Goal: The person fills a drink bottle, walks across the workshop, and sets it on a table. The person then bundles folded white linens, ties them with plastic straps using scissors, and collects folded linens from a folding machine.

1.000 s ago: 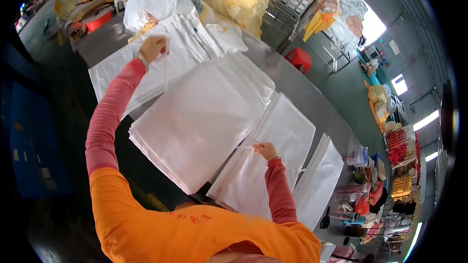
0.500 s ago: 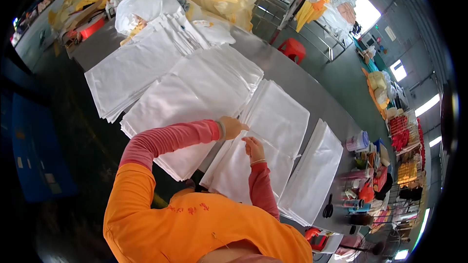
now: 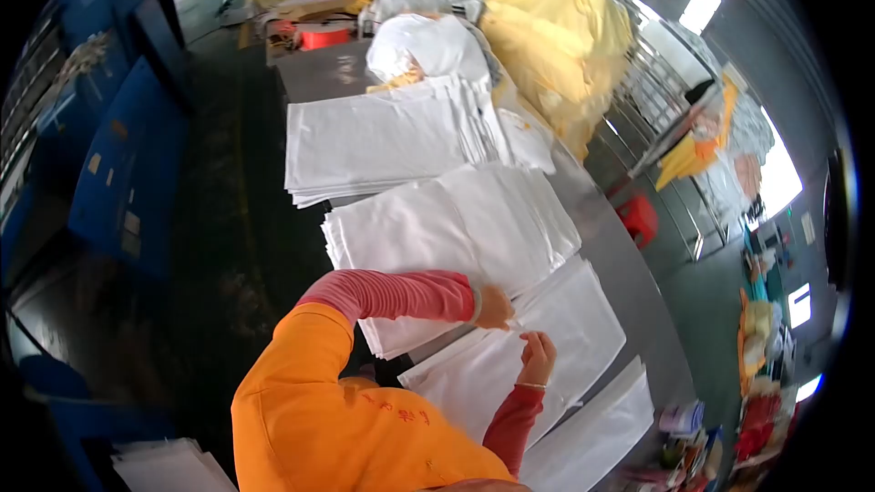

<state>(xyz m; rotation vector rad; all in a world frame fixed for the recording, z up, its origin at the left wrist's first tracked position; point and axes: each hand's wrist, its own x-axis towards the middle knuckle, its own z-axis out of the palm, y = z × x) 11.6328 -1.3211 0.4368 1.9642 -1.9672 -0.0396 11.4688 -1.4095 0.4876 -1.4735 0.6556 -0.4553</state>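
Note:
My left hand [image 3: 494, 307] reaches in from the left, fingers closed in a pinch, over a stack of folded white cloth [image 3: 583, 319]. Close by on its right is my right hand [image 3: 538, 357], also closed, with its fingertips raised. A thin white strip [image 3: 516, 324] seems to run between the two hands, hard to separate from the white cloth. Just beyond my left hand lies a wider stack of white cloth [image 3: 456, 228]. Another stack [image 3: 383, 132] sits farther up the table, and a narrow folded one [image 3: 602, 428] is to the right.
The metal table [image 3: 629, 264] carries the stacks, with a white plastic bag [image 3: 428, 46] at its far end. A yellow-covered pile [image 3: 556, 36] stands behind. There is a red stool [image 3: 638, 220] beyond the table, a tub [image 3: 681, 417] at right, and blue equipment [image 3: 128, 173] on the left.
The view has swung to the left, so the table and stacks appear farther right and lower. Both hands stay close together over the same stack, a little farther apart.

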